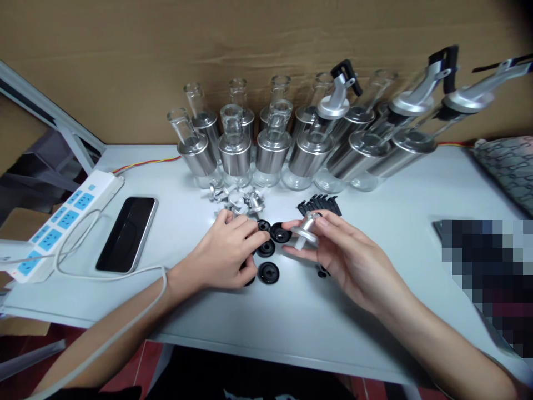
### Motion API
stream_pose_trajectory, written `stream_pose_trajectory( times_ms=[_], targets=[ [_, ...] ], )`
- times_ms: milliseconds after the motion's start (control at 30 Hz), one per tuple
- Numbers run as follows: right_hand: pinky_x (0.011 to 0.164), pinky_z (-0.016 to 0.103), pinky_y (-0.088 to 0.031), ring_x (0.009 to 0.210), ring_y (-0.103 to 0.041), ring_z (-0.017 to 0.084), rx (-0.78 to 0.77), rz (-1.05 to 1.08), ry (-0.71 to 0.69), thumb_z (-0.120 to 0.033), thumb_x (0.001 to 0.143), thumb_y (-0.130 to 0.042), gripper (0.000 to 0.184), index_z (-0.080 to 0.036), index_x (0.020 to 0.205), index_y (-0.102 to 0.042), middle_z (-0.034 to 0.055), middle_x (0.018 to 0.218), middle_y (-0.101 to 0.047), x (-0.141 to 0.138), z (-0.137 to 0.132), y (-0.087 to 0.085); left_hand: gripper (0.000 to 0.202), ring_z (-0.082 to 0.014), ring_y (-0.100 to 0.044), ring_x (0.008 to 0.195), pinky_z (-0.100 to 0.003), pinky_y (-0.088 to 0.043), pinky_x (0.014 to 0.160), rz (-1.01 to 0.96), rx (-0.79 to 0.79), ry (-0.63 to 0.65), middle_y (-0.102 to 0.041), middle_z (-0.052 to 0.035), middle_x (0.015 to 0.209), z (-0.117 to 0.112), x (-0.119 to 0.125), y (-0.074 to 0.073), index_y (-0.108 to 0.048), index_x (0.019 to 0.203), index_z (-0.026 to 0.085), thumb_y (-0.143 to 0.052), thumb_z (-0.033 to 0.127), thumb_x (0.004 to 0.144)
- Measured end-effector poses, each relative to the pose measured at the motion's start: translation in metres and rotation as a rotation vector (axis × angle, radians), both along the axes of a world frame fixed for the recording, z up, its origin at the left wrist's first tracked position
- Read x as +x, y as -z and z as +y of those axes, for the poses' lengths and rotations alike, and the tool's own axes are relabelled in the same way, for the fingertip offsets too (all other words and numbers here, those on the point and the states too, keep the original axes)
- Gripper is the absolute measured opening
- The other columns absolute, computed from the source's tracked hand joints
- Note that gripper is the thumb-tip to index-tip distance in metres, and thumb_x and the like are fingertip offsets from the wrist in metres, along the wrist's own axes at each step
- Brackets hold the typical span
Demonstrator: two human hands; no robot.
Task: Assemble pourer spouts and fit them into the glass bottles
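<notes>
My right hand [353, 255] grips a silver bottle pourer spout [307, 232] between thumb and fingers, its wide collar turned toward the left. My left hand [231, 250] is at the black round caps, index finger reaching over them and thumb apart from it; the other fingers curl. Its fingertips partly hide some caps, and I cannot tell whether they touch one. One black cap [268, 273] lies nearer me, and another black cap [281, 232] is between the hands. Behind my left hand is a pile of silver pourer spouts [250, 200]. Black levers [320, 204] lie in a row beyond my right hand.
Glass bottles with steel sleeves [273, 150] stand in rows at the back; three on the right carry fitted pourers [334, 103]. On the left are a phone [127, 234] and a power strip [69, 222] with a white cable across my left forearm. Small black parts [322, 271] lie below my right hand.
</notes>
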State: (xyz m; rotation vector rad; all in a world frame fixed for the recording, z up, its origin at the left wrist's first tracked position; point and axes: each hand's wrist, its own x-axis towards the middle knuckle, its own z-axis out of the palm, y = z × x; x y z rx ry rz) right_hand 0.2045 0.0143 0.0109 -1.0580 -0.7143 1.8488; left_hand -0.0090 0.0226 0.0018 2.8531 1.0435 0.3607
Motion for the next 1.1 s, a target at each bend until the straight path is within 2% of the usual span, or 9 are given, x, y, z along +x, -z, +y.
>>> stream_pose_trajectory(
  times_ms=[100,167,267,333,533,733,933,1033,1100],
  targets=[
    [0.085,0.04,-0.056,0.101,-0.063,0.021,-0.043,0.013,0.0,-0.034,0.086,-0.062,0.014,-0.02,0.082,-0.062,0.0063,0.097,-0.073,-0.001,-0.001,0.001,0.027,-0.0221,-0.051,0.078,-0.037,-0.032,0.069,-0.039,-0.026,-0.001,-0.058,-0.0068,0.085,0.001,-0.001,0.001,-0.056,0.099,0.014,-0.044,0.023,0.077],
    [0.084,0.04,-0.056,0.1,-0.064,0.021,-0.081,0.045,-0.007,-0.033,0.085,-0.064,0.015,-0.02,0.08,-0.062,0.0063,0.096,-0.073,-0.004,-0.002,0.002,0.03,-0.0236,-0.052,0.083,-0.039,-0.035,0.072,-0.108,-0.017,0.021,-0.058,-0.0089,0.093,0.003,-0.003,0.003,-0.051,0.105,0.014,-0.044,0.034,0.083],
    [0.082,0.039,-0.057,0.093,-0.066,0.019,-0.141,0.122,-0.005,-0.031,0.084,-0.066,0.014,-0.019,0.076,-0.062,0.0047,0.092,-0.073,-0.009,-0.005,0.006,0.055,-0.0275,-0.051,0.095,-0.042,-0.039,0.081,-0.203,0.011,0.101,-0.054,-0.0121,0.105,0.005,-0.005,0.01,-0.043,0.111,0.016,-0.048,0.064,0.082],
    [0.079,0.038,-0.058,0.087,-0.066,0.017,-0.167,0.158,0.012,-0.029,0.083,-0.066,0.013,-0.019,0.076,-0.063,0.0032,0.088,-0.072,-0.012,-0.007,0.008,0.065,-0.0281,-0.05,0.1,-0.043,-0.04,0.085,-0.222,0.001,0.138,-0.052,-0.0122,0.109,0.006,-0.006,0.015,-0.039,0.114,0.019,-0.053,0.07,0.077],
    [0.08,0.038,-0.058,0.093,-0.065,0.019,-0.138,0.137,0.071,-0.028,0.085,-0.065,0.012,-0.019,0.076,-0.063,0.0044,0.089,-0.071,-0.011,-0.007,0.008,0.043,-0.0275,-0.049,0.104,-0.042,-0.04,0.088,-0.171,-0.035,0.105,-0.052,-0.0129,0.11,0.001,-0.003,0.016,-0.042,0.111,0.016,-0.06,0.04,0.08],
    [0.086,0.045,-0.057,0.1,-0.064,0.021,-0.087,0.114,0.129,-0.028,0.089,-0.059,0.017,-0.019,0.074,-0.063,0.0052,0.089,-0.071,-0.004,0.0,0.005,0.033,-0.0298,-0.048,0.112,-0.044,-0.035,0.092,-0.009,-0.066,0.153,-0.056,-0.0125,0.116,0.001,0.0,0.008,-0.055,0.111,0.019,-0.053,0.039,0.085],
    [0.084,0.047,-0.057,0.104,-0.063,0.024,-0.086,0.09,0.161,-0.03,0.086,-0.062,0.016,-0.02,0.074,-0.064,0.0039,0.086,-0.07,0.0,0.002,0.004,0.028,-0.0302,-0.05,0.112,-0.045,-0.034,0.09,0.025,-0.074,0.146,-0.06,-0.0109,0.113,0.003,0.001,0.008,-0.06,0.102,0.019,-0.052,0.04,0.086],
    [0.085,0.045,-0.057,0.102,-0.063,0.022,-0.097,0.092,0.155,-0.031,0.087,-0.06,0.015,-0.021,0.077,-0.065,0.004,0.089,-0.071,0.0,0.003,0.001,0.033,-0.0286,-0.054,0.104,-0.046,-0.037,0.087,-0.089,-0.041,0.157,-0.06,-0.0115,0.108,0.002,-0.001,0.008,-0.054,0.105,0.019,-0.049,0.045,0.087],
    [0.084,0.043,-0.058,0.099,-0.064,0.021,-0.073,0.083,0.171,-0.031,0.089,-0.058,0.017,-0.021,0.077,-0.065,0.0041,0.091,-0.071,0.001,0.002,-0.001,0.028,-0.0253,-0.056,0.097,-0.047,-0.039,0.086,-0.309,0.003,0.161,-0.06,-0.0103,0.103,0.002,-0.005,0.005,-0.049,0.103,0.02,-0.042,0.044,0.09]
  ],
)
